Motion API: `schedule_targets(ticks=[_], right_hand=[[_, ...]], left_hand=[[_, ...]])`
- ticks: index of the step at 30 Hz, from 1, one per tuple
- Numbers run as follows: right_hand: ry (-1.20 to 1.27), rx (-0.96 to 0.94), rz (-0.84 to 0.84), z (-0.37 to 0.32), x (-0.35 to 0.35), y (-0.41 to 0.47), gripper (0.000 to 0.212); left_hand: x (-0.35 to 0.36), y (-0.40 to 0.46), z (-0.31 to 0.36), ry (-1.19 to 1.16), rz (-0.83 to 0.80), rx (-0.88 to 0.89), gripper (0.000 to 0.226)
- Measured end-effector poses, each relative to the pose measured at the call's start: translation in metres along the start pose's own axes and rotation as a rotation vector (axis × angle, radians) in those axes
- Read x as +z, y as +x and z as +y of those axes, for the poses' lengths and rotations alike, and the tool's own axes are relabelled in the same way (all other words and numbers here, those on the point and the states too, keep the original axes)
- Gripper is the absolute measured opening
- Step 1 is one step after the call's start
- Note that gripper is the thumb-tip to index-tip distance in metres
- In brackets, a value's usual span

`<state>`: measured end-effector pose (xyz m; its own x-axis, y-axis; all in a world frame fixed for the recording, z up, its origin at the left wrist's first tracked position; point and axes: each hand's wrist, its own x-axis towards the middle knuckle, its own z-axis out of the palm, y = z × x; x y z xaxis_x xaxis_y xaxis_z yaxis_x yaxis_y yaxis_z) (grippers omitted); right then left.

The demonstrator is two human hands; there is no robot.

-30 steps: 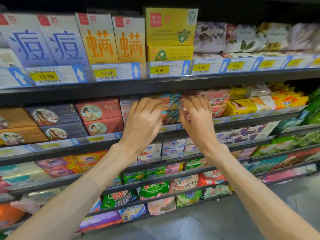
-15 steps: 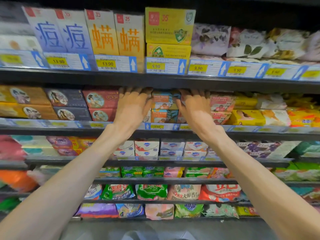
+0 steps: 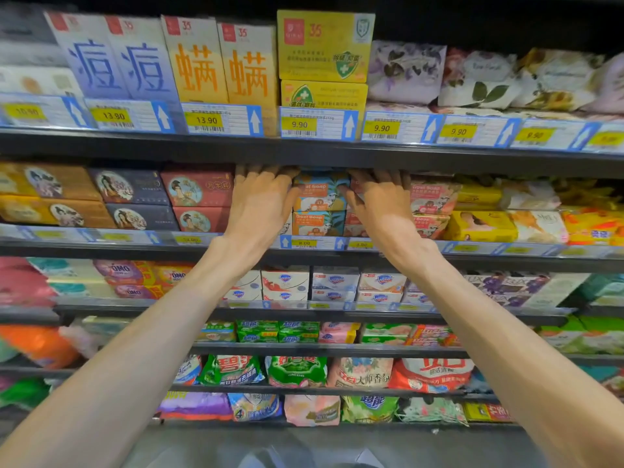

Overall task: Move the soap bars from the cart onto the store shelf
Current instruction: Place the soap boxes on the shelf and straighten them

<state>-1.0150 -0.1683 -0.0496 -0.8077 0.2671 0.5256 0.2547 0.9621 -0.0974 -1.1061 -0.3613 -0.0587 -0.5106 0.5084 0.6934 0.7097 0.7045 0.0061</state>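
Observation:
On the second shelf two orange-and-teal Goat Soap boxes are stacked; the top box rests on the lower one. My left hand presses against the top box's left side and my right hand against its right side. Their thumbs touch its front edges. The fingertips of both hands reach deep under the upper shelf and are hidden there. The right hand also covers part of a pink soap stack. The cart is not in view.
Red, dark and brown boxed soaps stand left of my hands, pink and yellow bars to the right. Tall boxes and price tags fill the top shelf. Lower shelves hold white soap boxes and bagged soaps.
Both hands have moved forward and up into the second shelf with the Goat Soap box between them. It now sits on top of the lower box, under the upper shelf.

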Motion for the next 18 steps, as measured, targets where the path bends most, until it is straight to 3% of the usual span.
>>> schedule_targets(ticks=[13, 18], right_hand=[[-0.059, 0.014, -0.01, -0.003, -0.005, -0.004, 0.043], [0.011, -0.033, 0.193, 0.017, -0.005, -0.033, 0.043]], left_hand=[[0.008, -0.001, 0.0, -0.018, 0.023, -0.027, 0.03], [0.001, -0.015, 0.017, -0.072, 0.103, 0.043, 0.032]])
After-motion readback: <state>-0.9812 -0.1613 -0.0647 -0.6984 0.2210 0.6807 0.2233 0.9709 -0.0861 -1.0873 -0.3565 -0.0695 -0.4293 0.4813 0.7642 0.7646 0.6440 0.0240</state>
